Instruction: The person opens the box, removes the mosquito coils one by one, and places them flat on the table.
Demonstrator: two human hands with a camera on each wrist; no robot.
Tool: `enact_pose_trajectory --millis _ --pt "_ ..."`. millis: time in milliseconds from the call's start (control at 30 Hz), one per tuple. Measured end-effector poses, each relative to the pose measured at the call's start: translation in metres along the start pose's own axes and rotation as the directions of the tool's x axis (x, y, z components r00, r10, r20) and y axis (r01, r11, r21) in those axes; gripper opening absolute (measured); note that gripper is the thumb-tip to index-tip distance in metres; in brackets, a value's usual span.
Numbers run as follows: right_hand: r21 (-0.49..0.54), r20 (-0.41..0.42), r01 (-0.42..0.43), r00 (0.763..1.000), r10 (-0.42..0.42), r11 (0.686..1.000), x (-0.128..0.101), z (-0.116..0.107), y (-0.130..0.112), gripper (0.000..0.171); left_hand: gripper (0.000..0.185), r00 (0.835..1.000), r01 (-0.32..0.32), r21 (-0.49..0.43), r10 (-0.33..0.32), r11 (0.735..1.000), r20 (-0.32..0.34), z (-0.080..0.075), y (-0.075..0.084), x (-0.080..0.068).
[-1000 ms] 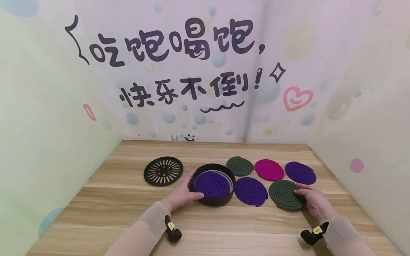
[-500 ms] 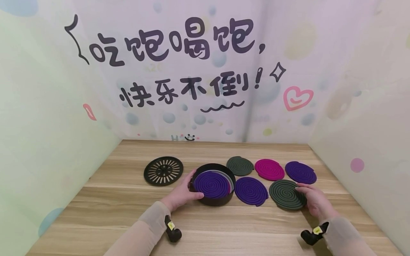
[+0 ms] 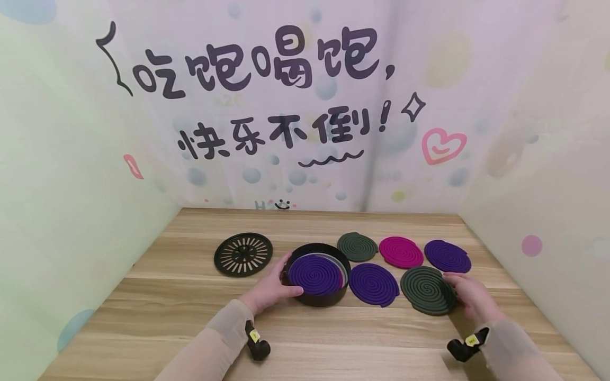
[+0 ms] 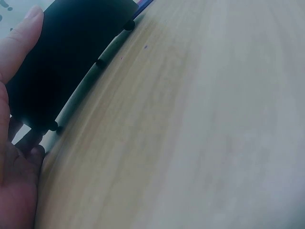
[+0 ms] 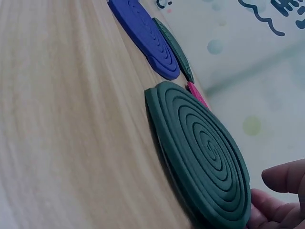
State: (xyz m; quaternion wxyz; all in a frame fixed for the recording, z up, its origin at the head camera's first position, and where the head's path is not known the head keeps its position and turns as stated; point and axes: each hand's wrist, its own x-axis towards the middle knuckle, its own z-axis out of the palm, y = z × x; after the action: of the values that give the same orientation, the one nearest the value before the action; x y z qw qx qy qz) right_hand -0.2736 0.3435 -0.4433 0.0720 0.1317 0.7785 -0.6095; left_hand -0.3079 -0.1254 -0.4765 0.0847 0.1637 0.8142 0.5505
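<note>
From the head view, the left hand point(image 3: 269, 288) curls round the near left side of a black round tin point(image 3: 316, 275) standing near the middle of the wooden worktop point(image 3: 190, 317), thumb on its rim; a purple coil point(image 3: 315, 274) lies inside it. The right hand point(image 3: 471, 299) holds the right edge of a dark green coil point(image 3: 427, 290) lying toward the worktop's right edge, fingers curled at its rim. Between tin and green coil lies another purple coil point(image 3: 374, 284); behind are a smaller green coil point(image 3: 357, 246), a magenta coil point(image 3: 401, 252) and a third purple coil point(image 3: 447, 256). A slotted black lid point(image 3: 243, 254) lies left of the tin. In the left wrist view, the thumb presses the tin's black wall point(image 4: 66, 57), the other fingers point(image 4: 28, 140) tucked low at its base. In the right wrist view, fingertips point(image 5: 271, 210) touch the green coil's point(image 5: 200, 152) near edge, which looks slightly raised off the wood.
</note>
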Motion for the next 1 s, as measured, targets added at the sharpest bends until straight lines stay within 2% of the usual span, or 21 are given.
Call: enact_pose_trajectory --millis 100,200,567,800,1000 --pt "-0.089 -0.035 0.001 0.999 -0.004 0.996 -0.0007 -0.0011 -0.0017 0.06 0.108 1.0 0.004 0.003 -0.004 1.0 -0.001 0.0002 0.0 -0.0004" --pt "-0.133 -0.062 0.018 0.998 -0.026 0.991 -0.0009 -0.0027 -0.0008 0.056 0.108 1.0 0.0 0.008 0.0 1.0 -0.002 0.0002 0.0004 -0.0009" --pt "-0.146 -0.071 0.046 0.996 -0.057 0.988 0.0027 -0.0078 0.0033 0.052 0.107 1.0 0.002 0.001 -0.002 1.0 -0.003 -0.0002 0.0023 -0.0027" --pt "-0.117 -0.074 0.07 0.994 -0.079 0.991 0.0008 -0.0041 0.0035 0.047 0.106 1.0 0.012 -0.007 -0.012 1.0 0.001 0.0 0.0033 -0.0034" --pt "-0.156 -0.079 0.057 0.994 -0.07 0.986 0.0009 -0.0033 0.0006 0.048 0.107 1.0 0.013 -0.002 -0.013 1.0 -0.003 -0.0001 0.0016 -0.0026"
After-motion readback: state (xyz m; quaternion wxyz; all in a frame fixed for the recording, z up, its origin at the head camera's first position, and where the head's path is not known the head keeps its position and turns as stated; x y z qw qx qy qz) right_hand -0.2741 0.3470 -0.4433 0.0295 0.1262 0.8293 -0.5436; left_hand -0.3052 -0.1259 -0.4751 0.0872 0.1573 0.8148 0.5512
